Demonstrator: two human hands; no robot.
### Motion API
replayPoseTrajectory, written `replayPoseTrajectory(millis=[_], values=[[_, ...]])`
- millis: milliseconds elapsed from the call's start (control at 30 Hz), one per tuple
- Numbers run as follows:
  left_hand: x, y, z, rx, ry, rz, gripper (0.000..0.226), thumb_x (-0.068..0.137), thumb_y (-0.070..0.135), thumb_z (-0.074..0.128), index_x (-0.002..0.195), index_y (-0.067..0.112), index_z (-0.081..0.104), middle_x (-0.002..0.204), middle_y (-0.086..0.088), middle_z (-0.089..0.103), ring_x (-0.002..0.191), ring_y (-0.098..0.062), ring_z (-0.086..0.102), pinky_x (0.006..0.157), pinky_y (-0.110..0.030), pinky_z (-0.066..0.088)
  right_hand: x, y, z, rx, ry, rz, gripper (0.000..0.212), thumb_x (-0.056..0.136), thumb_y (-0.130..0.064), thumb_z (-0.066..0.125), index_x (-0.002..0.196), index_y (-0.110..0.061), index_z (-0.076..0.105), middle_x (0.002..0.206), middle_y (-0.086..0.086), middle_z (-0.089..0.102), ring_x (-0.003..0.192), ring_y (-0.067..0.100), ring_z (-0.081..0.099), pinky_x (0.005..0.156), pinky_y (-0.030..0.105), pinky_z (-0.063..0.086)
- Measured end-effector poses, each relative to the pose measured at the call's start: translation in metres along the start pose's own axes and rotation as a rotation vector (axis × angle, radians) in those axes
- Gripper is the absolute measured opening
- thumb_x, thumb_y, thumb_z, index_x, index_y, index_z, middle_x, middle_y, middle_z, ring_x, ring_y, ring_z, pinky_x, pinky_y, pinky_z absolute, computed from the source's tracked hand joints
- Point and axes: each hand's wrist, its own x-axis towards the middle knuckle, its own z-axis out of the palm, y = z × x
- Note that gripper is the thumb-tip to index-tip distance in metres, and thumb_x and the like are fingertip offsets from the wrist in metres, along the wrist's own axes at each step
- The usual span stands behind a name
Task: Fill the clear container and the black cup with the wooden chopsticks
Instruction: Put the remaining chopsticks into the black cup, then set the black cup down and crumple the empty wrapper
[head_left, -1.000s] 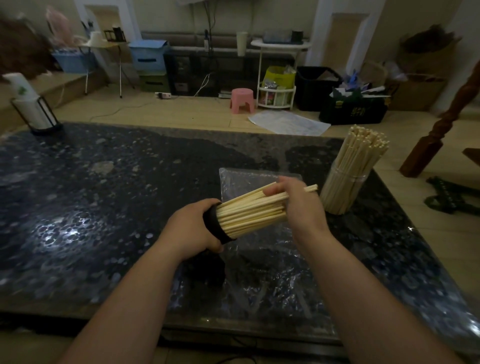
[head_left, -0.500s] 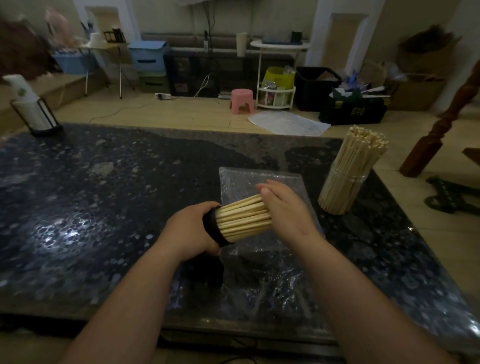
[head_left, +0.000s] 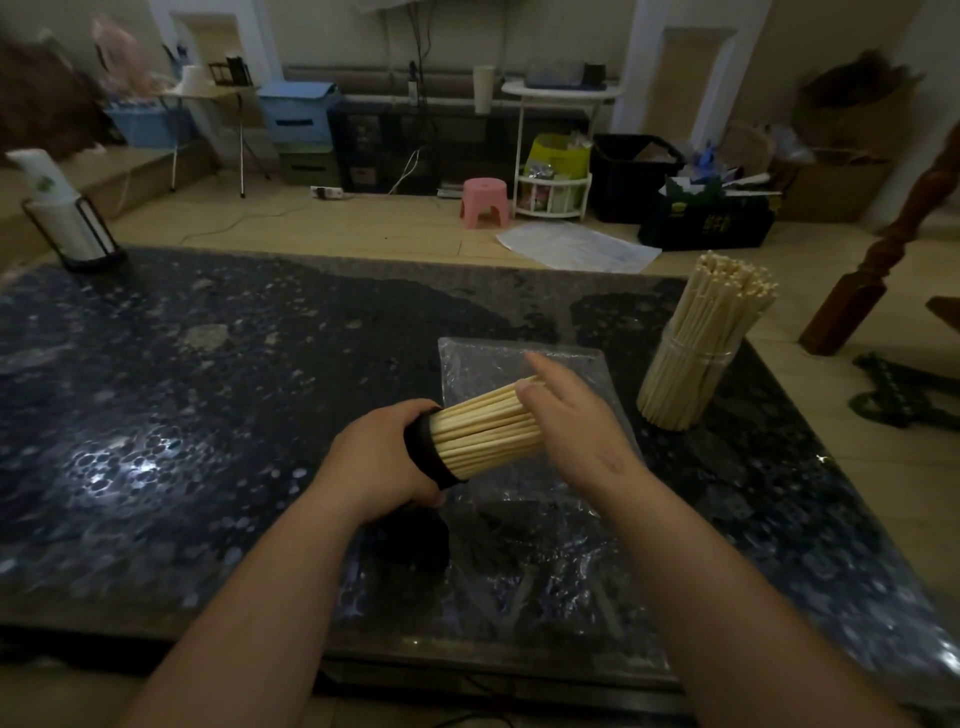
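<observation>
Head camera looks down on a dark speckled worktop (head_left: 208, 415). A clear plastic bag (head_left: 519, 551) lies flat near its front edge, toward the right. Close to the right edge the clear container (head_left: 685, 384) stands upright, packed with wooden chopsticks (head_left: 727, 301) that fan out above its rim. Over the bag, the black cup (head_left: 423, 457) is held tipped on its side, mouth to the right, with a tight bundle (head_left: 483, 431) of chopsticks sticking out of it. The left hand (head_left: 374, 462) is wrapped round the cup, fingers curled on its wall. The right hand (head_left: 571, 431) has its fingers straight, its palm side against the bundle's free ends, gripping nothing. The step looks like seating the sticks against the cup's bottom. To do it well, push flat along the cup's axis so the ends come level, brace the cup against that push, and tilt the mouth upward so none slide out.
</observation>
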Motion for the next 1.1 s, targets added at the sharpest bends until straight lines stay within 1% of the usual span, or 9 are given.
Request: replayPoseTrajectory(millis=[100, 200, 300, 400, 500, 600, 700, 900, 1100], values=[[0.002, -0.002, 0.002, -0.052, 0.028, 0.002, 0.085, 0.051, 0.020, 0.094, 0.125, 0.042, 0.058, 0.109, 0.016, 0.063, 0.104, -0.011, 0.059, 0.091, -0.035, 0.051, 0.001, 0.001, 0.002, 0.112, 0.100, -0.040, 0.043, 0.105, -0.033, 0.043, 0.147, -0.026, 0.047, 0.151, -0.009, 0.044, 0.138, 0.007, 0.038, 0.116, 0.032, 0.031], [0.005, -0.005, 0.005, -0.130, 0.090, -0.011, 0.082, 0.051, 0.017, 0.092, 0.123, 0.040, 0.059, 0.103, 0.014, 0.065, 0.099, -0.012, 0.061, 0.079, -0.028, 0.046, 0.004, 0.002, 0.001, 0.215, 0.223, -0.034, 0.039, 0.107, -0.033, 0.037, 0.140, -0.025, 0.055, 0.135, -0.009, 0.056, 0.124, 0.005, 0.049, 0.099, 0.019, 0.040], [0.008, -0.009, 0.008, -0.242, 0.153, -0.053, 0.082, 0.054, 0.014, 0.092, 0.126, 0.035, 0.058, 0.107, 0.011, 0.065, 0.101, -0.013, 0.060, 0.079, -0.029, 0.045, 0.007, 0.009, -0.003, 0.193, 0.309, -0.015, 0.037, 0.107, -0.028, 0.037, 0.135, -0.020, 0.059, 0.126, -0.010, 0.059, 0.116, 0.004, 0.050, 0.089, 0.012, 0.040], [0.013, -0.014, 0.014, -0.347, 0.258, -0.103, 0.087, 0.054, 0.016, 0.094, 0.131, 0.031, 0.057, 0.114, 0.007, 0.062, 0.106, -0.015, 0.057, 0.086, -0.032, 0.045, 0.014, 0.026, -0.006, 0.043, 0.294, 0.019, 0.035, 0.104, -0.021, 0.046, 0.136, -0.019, 0.059, 0.133, -0.004, 0.060, 0.121, 0.010, 0.053, 0.102, 0.026, 0.043], [0.018, -0.019, 0.020, -0.384, 0.396, -0.147, 0.091, 0.053, 0.022, 0.096, 0.135, 0.020, 0.058, 0.124, -0.001, 0.057, 0.114, -0.021, 0.057, 0.096, -0.038, 0.048, 0.022, 0.042, -0.009, -0.104, 0.255, 0.079, 0.039, 0.101, -0.016, 0.051, 0.140, -0.017, 0.054, 0.140, 0.000, 0.057, 0.128, 0.015, 0.051, 0.105, 0.028, 0.039], [0.022, -0.021, 0.024, -0.410, 0.497, -0.179, 0.091, 0.046, 0.040, 0.093, 0.131, 0.025, 0.062, 0.124, -0.001, 0.059, 0.113, -0.022, 0.059, 0.099, -0.048, 0.051, 0.026, 0.055, -0.013, -0.243, 0.213, 0.133, 0.041, 0.101, -0.019, 0.051, 0.142, -0.018, 0.052, 0.142, 0.002, 0.054, 0.130, 0.019, 0.050, 0.109, 0.034, 0.040], [0.028, -0.024, 0.021, -0.453, 0.563, -0.178, 0.093, 0.039, 0.054, 0.086, 0.126, 0.031, 0.063, 0.120, 0.002, 0.063, 0.110, -0.021, 0.062, 0.096, -0.050, 0.053, 0.027, 0.064, -0.017, -0.331, 0.199, 0.162, 0.041, 0.101, -0.022, 0.052, 0.141, -0.018, 0.052, 0.142, 0.003, 0.053, 0.129, 0.020, 0.050, 0.109, 0.036, 0.041], [0.041, -0.023, 0.021, -0.623, 0.541, -0.195, 0.081, 0.059, 0.012, 0.095, 0.130, 0.025, 0.058, 0.122, 0.005, 0.064, 0.112, -0.018, 0.060, 0.095, -0.038, 0.050, 0.028, 0.074, -0.019, -0.374, 0.185, 0.184, 0.039, 0.100, -0.020, 0.053, 0.139, -0.015, 0.054, 0.140, 0.005, 0.055, 0.128, 0.022, 0.052, 0.105, 0.030, 0.039], [0.049, -0.027, 0.037, -0.665, 0.483, -0.268, 0.082, 0.059, 0.009, 0.094, 0.131, 0.024, 0.058, 0.120, 0.003, 0.067, 0.112, -0.021, 0.062, 0.097, -0.043, 0.052, 0.027, 0.077, -0.023, -0.399, 0.165, 0.202, 0.040, 0.101, -0.022, 0.051, 0.140, -0.017, 0.053, 0.142, 0.004, 0.053, 0.128, 0.021, 0.051, 0.106, 0.031, 0.038]])
